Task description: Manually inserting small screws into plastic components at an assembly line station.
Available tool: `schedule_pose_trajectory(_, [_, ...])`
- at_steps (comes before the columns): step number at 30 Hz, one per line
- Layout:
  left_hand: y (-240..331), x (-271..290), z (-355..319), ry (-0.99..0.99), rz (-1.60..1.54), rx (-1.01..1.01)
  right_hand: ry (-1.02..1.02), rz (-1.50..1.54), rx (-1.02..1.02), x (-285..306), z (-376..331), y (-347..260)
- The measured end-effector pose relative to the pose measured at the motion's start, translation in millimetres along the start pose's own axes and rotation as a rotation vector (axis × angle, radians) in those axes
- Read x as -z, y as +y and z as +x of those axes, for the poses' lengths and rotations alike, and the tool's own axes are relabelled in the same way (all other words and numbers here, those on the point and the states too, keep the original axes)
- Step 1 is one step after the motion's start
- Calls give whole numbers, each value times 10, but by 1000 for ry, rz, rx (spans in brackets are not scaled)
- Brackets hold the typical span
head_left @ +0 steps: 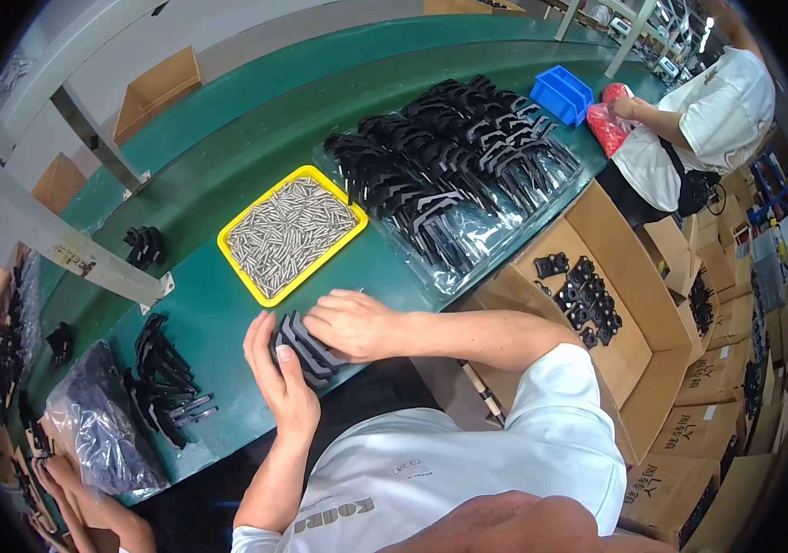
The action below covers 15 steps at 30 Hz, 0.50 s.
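Note:
Near the table's front edge, my left hand (285, 376) is wrapped round several black angled plastic parts (306, 347) stacked side by side. My right hand (349, 324) presses against the right side of that stack, its fingers curled together. Whatever those fingers pinch is hidden or too small to name. Just beyond my hands lies a yellow tray (269, 297) filled with small silver metal pins (288, 230). A large heap of similar black parts (449, 152) rests on clear plastic sheeting (491, 253) at the far right.
Left on the green table (219, 276) are loose black parts (168, 359) and a plastic bag (103, 415). A blue bin (562, 94) stands far right, beside a person (721, 111) with a red bag. An open carton (620, 369) holds black pieces. Another person's hands (62, 479) show lower left.

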<state>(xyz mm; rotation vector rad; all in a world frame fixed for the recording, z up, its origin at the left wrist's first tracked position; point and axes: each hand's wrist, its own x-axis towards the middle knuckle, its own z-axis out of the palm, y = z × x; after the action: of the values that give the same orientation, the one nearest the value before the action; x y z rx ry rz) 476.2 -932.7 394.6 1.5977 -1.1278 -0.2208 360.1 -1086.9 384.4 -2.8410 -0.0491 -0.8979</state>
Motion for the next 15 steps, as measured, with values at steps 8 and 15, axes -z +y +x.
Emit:
schedule_pose_trajectory(8, [437, -377, 105, -129, -202, -207, -25, -209, -91, 1000, -416, 237])
schedule_pose_trajectory(15, [399, -586, 134, -363, -151, -164, -167, -646, -227, 2095, -1280, 1118])
